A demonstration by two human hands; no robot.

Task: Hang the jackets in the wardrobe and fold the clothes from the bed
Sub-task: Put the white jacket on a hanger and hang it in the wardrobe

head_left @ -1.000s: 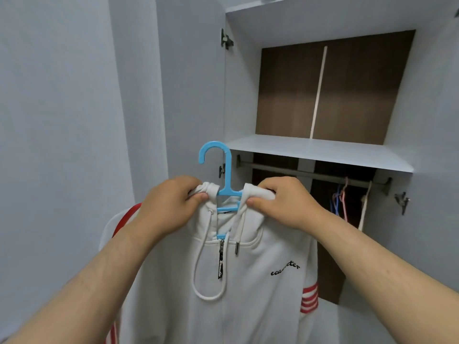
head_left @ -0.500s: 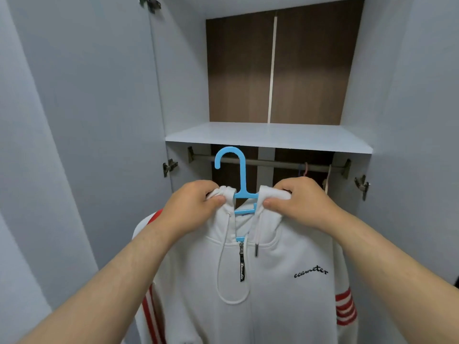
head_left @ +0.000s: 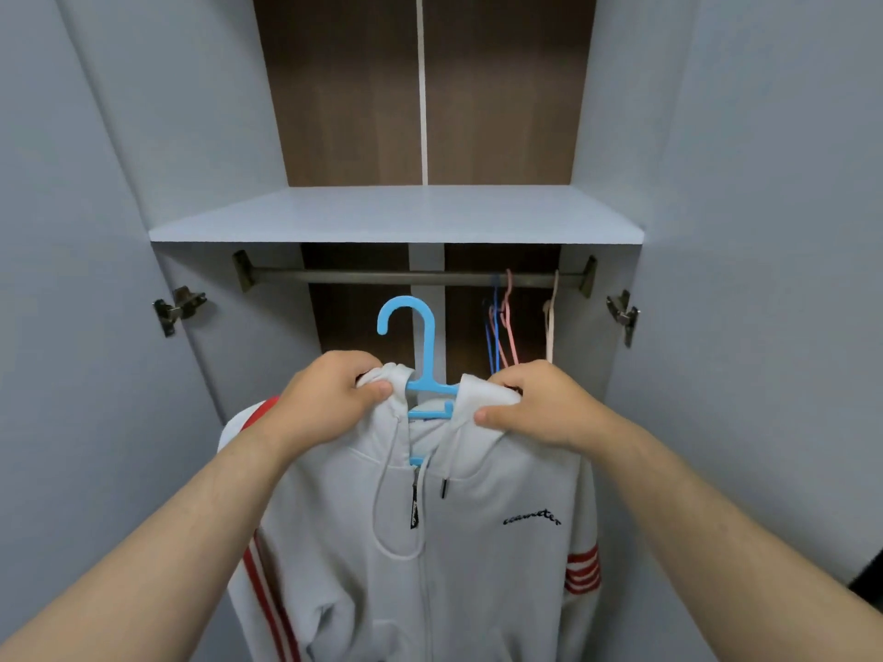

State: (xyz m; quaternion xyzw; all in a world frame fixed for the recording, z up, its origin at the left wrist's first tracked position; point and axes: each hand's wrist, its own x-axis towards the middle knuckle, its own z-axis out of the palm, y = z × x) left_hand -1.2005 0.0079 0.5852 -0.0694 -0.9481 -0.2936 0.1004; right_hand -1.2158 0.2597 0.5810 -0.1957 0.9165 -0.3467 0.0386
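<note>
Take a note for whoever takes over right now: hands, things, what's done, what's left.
Left hand and right hand grip the neck of the white zip-up hooded jacket with red stripes.
Done: it sits on the blue plastic hanger, hook below the wardrobe's metal rail, not on it.
Left: hook it on; empty hangers hang at the rail's right end. Folding: nothing in view.

Your white jacket hangs upright on a blue plastic hanger, front toward you. It is zipped up, with red stripes on both sleeves and drawstrings dangling at the chest. You grip its collar with your left hand and your right hand, one on each side of the hook. The hook curls left and sits just below the rail, not on it. The wardrobe stands open before you.
</note>
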